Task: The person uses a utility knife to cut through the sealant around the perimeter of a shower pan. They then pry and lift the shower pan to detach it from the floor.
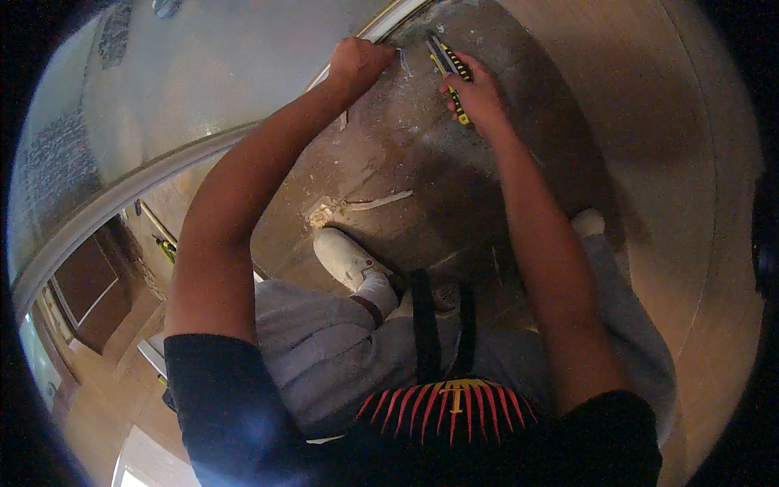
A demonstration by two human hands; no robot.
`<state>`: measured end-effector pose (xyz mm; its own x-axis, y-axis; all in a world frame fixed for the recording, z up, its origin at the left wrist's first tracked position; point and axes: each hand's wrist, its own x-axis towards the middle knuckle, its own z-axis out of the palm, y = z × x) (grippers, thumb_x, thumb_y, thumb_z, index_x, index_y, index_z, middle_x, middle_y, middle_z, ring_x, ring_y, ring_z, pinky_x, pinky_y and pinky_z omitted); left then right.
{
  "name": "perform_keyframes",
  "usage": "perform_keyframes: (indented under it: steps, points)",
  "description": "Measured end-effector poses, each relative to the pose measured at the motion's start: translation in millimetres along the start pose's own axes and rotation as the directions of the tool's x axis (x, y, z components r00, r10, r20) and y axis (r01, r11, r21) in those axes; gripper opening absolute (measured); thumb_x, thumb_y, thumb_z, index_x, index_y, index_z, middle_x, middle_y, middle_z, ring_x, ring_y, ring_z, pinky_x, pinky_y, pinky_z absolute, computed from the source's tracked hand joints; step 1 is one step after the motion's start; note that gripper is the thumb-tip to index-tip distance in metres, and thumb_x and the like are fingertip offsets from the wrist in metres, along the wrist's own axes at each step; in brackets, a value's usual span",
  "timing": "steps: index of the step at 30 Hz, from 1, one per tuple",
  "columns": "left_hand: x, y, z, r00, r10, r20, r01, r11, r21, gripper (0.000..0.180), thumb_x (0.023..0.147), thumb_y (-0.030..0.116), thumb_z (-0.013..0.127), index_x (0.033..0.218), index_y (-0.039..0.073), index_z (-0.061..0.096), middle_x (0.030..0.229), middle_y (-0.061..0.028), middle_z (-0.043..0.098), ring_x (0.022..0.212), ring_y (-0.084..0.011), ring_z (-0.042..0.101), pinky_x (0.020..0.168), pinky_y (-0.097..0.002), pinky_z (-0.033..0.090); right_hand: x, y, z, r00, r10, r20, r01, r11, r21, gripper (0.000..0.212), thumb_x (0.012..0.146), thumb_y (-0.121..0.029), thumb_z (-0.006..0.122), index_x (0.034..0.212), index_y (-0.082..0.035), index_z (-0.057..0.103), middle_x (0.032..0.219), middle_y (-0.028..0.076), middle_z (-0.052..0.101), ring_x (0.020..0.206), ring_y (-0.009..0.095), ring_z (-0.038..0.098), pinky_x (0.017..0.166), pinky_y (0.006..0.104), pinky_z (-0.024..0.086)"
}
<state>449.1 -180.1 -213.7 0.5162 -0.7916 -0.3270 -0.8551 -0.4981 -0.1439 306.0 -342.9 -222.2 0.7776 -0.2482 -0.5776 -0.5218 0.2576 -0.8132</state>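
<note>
My right hand (479, 96) is wrapped round a yellow-and-black utility knife (451, 69), its tip pointing up and away from me. To its left, my left hand (361, 66) is closed beside the white frame (396, 18) of a large glass panel (235, 65). A thin pale streak shows by its fingertips, but whether they grip it is too small to tell. Below both hands lies the stained brown floor (422, 162).
A crumpled pale scrap (326, 213) and a long peeled strip (380, 200) lie on the floor by my shoe (345, 256). A plain wall (649, 105) curves along the right. Another yellow-and-black tool (165, 247) is at left, beyond the frame.
</note>
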Motion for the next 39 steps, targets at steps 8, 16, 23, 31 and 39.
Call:
perform_keyframes:
  steps: [8, 16, 23, 31, 39]
  points:
    - [-22, 3, -2, 0.94, -0.234, 0.249, 0.297, 0.918, -0.261, 0.022, 0.087, 0.019, 0.049, 0.104, 0.014, 0.06, 0.076, -0.0125, 0.067, 0.067, -0.0306, 0.066, 0.057, -0.0424, 0.053, 6, -5, -7, 0.98, -0.07, 0.184, 0.093, 0.989, -0.119, 0.056, 0.087, -0.016, 0.06, 0.139, -0.018, 0.037, 0.077, 0.003, 0.06, 0.056, 0.009, 0.052, 0.047, 0.0264, 0.044]
    - [-41, 9, -32, 0.944, -0.146, 0.297, 0.167, 0.985, -0.045, 0.027, 0.085, 0.022, 0.051, 0.108, 0.009, 0.058, 0.079, -0.0145, 0.067, 0.071, -0.0308, 0.067, 0.061, -0.0441, 0.053, 33, 23, 4, 0.977, 0.014, 0.212, 0.021, 0.986, -0.165, 0.06, 0.089, -0.014, 0.059, 0.142, -0.024, 0.034, 0.081, 0.002, 0.062, 0.059, 0.009, 0.052, 0.049, 0.0283, 0.047]
    - [-33, -8, -14, 0.957, -0.141, 0.255, 0.187, 0.968, -0.169, 0.026, 0.085, 0.026, 0.052, 0.101, 0.008, 0.061, 0.08, -0.0185, 0.065, 0.074, -0.0343, 0.066, 0.067, -0.0472, 0.053, 44, 68, 34, 0.999, -0.011, 0.049, 0.002, 0.984, 0.179, 0.059, 0.089, -0.015, 0.06, 0.142, -0.025, 0.035, 0.079, 0.003, 0.062, 0.056, 0.009, 0.051, 0.047, 0.027, 0.046]
    - [-34, 0, -1, 0.986, -0.056, 0.155, 0.101, 0.947, -0.306, 0.026, 0.086, 0.025, 0.054, 0.105, 0.009, 0.061, 0.081, -0.0189, 0.065, 0.074, -0.0365, 0.065, 0.068, -0.0482, 0.053, 59, 97, 49, 0.925, -0.322, -0.201, 0.233, 0.9, -0.368, 0.055, 0.09, -0.017, 0.057, 0.14, -0.026, 0.037, 0.085, 0.01, 0.064, 0.063, 0.017, 0.058, 0.058, 0.0329, 0.05]
    - [-19, 33, -7, 0.973, 0.192, -0.129, -0.225, 0.915, -0.335, 0.033, 0.084, 0.021, 0.054, 0.112, 0.005, 0.057, 0.105, -0.0174, 0.061, 0.096, -0.0342, 0.059, 0.081, -0.0451, 0.05, 27, 69, 57, 0.957, -0.275, -0.095, 0.182, 0.82, -0.543, 0.065, 0.083, -0.021, 0.062, 0.141, -0.021, 0.032, 0.11, 0.02, 0.061, 0.095, 0.04, 0.06, 0.084, 0.0449, 0.048]
